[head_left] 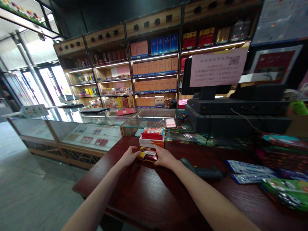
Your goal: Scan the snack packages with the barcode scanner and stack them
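My left hand [130, 156] grips the left end of a flat red-and-yellow snack packet [149, 153] on the dark wooden counter. At its right end, my right hand [166, 157] holds the same packet, its thumb reaching toward the box behind. The fingers' undersides are partly hidden. Directly behind the packet is a white-and-orange box [145, 142], with a small stack of red packets [152, 133] on top. A dark handheld barcode scanner [204, 172] lies to the right of my right forearm.
Blue-and-white sachets [250, 170] and a green snack bag [286, 192] lie on the right. A monitor [186, 77] bearing a pink notice [218, 68] stands behind. Glass display cases [91, 134] run along the left, and stocked shelves [156, 77] line the back wall.
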Tool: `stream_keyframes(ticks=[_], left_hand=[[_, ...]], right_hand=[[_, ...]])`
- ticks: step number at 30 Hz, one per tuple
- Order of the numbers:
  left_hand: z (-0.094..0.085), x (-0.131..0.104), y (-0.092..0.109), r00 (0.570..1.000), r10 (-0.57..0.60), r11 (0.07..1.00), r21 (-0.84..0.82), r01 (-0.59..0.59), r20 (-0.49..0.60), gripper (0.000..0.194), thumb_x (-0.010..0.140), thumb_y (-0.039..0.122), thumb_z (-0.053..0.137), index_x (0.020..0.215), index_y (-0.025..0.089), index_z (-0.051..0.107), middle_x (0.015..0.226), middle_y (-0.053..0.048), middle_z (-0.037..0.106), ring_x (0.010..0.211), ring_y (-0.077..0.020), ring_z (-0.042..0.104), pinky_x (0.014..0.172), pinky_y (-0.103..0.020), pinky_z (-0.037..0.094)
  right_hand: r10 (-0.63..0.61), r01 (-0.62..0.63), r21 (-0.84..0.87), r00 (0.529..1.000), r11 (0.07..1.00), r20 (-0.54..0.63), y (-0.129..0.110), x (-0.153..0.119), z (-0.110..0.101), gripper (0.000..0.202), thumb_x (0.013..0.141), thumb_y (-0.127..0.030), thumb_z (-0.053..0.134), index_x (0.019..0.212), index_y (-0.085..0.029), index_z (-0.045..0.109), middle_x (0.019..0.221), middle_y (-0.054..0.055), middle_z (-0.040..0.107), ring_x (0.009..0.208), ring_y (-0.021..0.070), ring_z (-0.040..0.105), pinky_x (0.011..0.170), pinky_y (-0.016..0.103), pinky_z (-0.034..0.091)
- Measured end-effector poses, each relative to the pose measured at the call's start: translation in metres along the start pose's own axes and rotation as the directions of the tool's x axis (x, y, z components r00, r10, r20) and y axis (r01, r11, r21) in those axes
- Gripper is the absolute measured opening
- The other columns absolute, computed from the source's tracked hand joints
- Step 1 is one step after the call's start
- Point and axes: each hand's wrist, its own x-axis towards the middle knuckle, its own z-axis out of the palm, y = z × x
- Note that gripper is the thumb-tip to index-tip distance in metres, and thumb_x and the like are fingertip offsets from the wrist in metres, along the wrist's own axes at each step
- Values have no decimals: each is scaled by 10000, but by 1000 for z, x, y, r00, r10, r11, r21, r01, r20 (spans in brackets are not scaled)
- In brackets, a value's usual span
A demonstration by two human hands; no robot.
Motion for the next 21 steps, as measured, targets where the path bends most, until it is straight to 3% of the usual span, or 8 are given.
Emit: stream_keyframes(ticks=[7, 11, 15, 21], left_hand=[[0, -9, 4, 995, -23, 980, -193, 40, 93, 664, 747, 407, 757, 1259, 98, 469, 817, -51, 706, 697, -178, 682, 618, -271, 514], [-8, -10, 16, 996, 33, 961, -276, -11, 78, 675, 695, 367, 823, 1234, 126, 497, 874, -74, 729, 783, -202, 711, 692, -295, 551], [-19, -4, 37, 983, 176, 924, -354, -146, 54, 688, 660, 258, 843, 1244, 148, 496, 998, -104, 745, 912, -244, 727, 787, -353, 580], [-24, 30, 67, 951, 288, 906, -355, -232, 114, 761, 673, 138, 749, 1338, 141, 379, 966, -81, 745, 912, -232, 734, 824, -382, 573]], right_hand=[[1, -2, -66, 1000, 998, -20, -6, -4, -16, 977, 639, -290, 752, 1503, -167, 312, 1279, 184, 639, 1132, 335, 638, 886, 378, 482], [-3, -1, -94, 999, 996, -44, -13, -5, -36, 945, 651, -314, 749, 1490, -160, 343, 1308, 190, 628, 1163, 342, 620, 917, 394, 468], [-24, 9, -169, 996, 986, -88, -17, 0, -66, 962, 678, -368, 742, 1505, -116, 323, 1294, 210, 639, 1160, 358, 620, 919, 402, 467], [-39, 6, -222, 989, 975, -145, -7, 30, -101, 966, 667, -440, 769, 1498, -179, 353, 1313, 156, 648, 1174, 341, 620, 929, 377, 459]])
